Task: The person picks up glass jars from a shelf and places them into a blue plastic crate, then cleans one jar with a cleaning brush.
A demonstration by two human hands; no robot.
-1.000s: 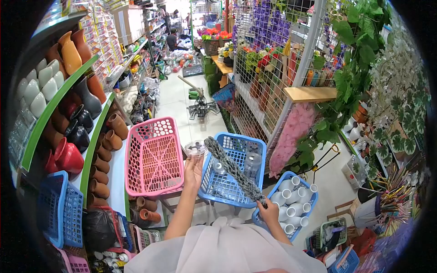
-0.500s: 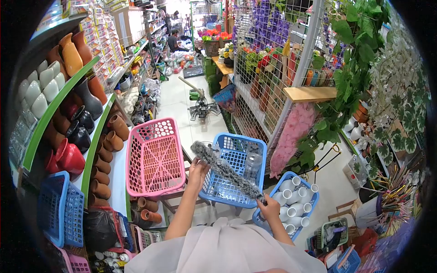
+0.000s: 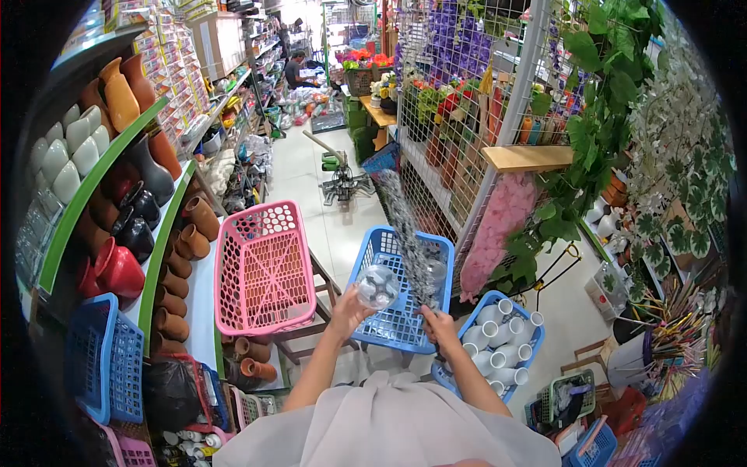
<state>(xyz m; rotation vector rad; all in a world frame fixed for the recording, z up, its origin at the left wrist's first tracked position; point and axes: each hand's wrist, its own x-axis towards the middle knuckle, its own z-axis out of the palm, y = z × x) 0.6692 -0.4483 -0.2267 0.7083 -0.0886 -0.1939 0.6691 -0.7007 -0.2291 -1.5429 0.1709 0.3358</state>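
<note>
My left hand [image 3: 348, 313] grips a clear glass vase [image 3: 379, 286], its round patterned base turned toward me. A duster with a fluffy grey head [image 3: 405, 229] is held by its handle in my right hand [image 3: 442, 330], its head slanting up and away. Both hands are over the near side of a blue plastic basket [image 3: 393, 341]. Inside that basket, more clear glass [image 3: 437, 269] shows at the right, partly covered by the duster. A smaller blue basket [image 3: 464, 310] of white vases [image 3: 498, 359] sits beside my right forearm.
A pink basket [image 3: 266, 325] stands on a wooden support at left, near shelves of clay pots [image 3: 177, 284] and vases [image 3: 123, 267]. A wire rack [image 3: 436, 167] with artificial flowers rises at right. Farther along the aisle are a metal stand [image 3: 342, 187] and a seated person [image 3: 296, 71].
The duster has swung from slanting across my left hand to pointing up and away. The glass vase now shows in my left hand, which has moved slightly right and down.
</note>
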